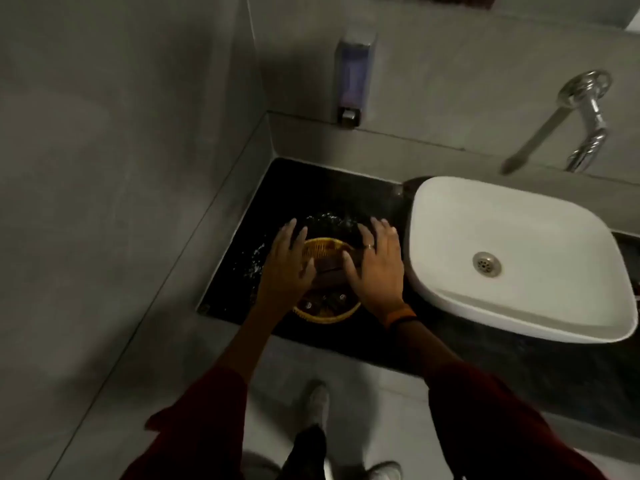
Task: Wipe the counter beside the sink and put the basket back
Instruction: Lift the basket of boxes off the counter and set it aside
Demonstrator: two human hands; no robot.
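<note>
A: Where is the basket (323,271) sitting?

B: It is sitting on the black tabletop (311,192), just left of the sink (519,258). It is yellow and round, and a dark box (329,271) and some small items too dim to name are lying in it.

A: What are the hands doing?

B: The left hand (285,268) is lying over the basket's far-from-sink side, the right hand (375,268) over the side nearest the sink. Both are spread, fingers straight, palms down, and neither is closing around anything. Whether they are pressing on the rim, I cannot tell.

A: And around it?

B: Water drops (329,218) are glinting on the tabletop behind and left of the basket. A dispenser (354,81) is hanging on the wall left of the sink, and a tap (585,123) is reaching out over the sink's far side.
</note>
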